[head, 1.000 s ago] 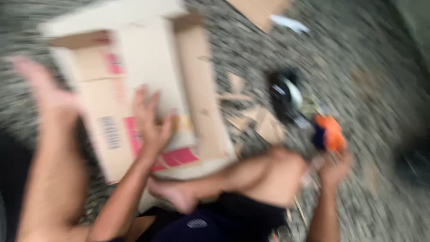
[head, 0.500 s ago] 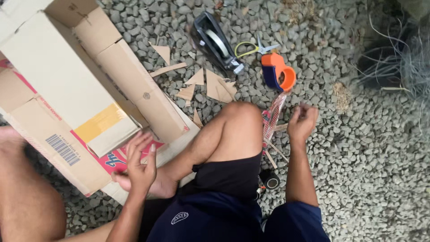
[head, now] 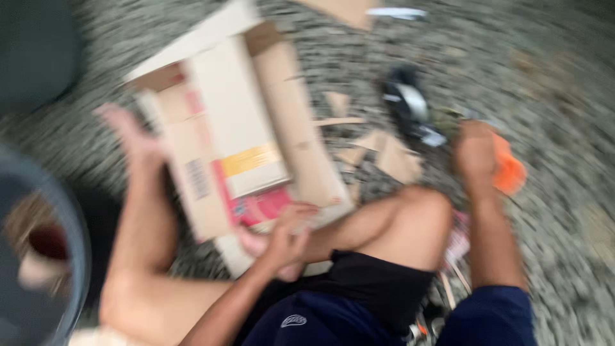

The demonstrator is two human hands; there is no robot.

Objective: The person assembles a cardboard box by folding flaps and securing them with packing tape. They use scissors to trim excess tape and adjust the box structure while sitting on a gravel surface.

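**Two hands, one on the box and one at the orange tool**

Two hands are working apart. The left hand (head: pixel 285 237) is resting with curled fingers on the near edge of the flattened cardboard box (head: pixel 246 138), just beside the bent leg (head: pixel 384 224); blur is hiding whether it is pinching the flap or only pressing on it. The right hand (head: pixel 475 154) is closing around an orange tool (head: pixel 509 172) on the gravel (head: pixel 564 96), though how firm the grip is I cannot tell.

The box is lying opened out on the gravel ahead of the person, flaps spread, with a yellow and a red label on its nearer panels. It is looking light and fairly stiff, likely to bend along its creases, so a hold along a panel edge or a fold would probably steady it better than a loose flap.

Beyond the knee, cardboard scraps (head: pixel 394 160) are lying scattered, and a dark tape dispenser (head: pixel 410 106) is sitting just past them, near the orange tool. A foot (head: pixel 131 138) is lying against the box's left side, and a dark round rim (head: pixel 64 218) is cutting into the left edge.
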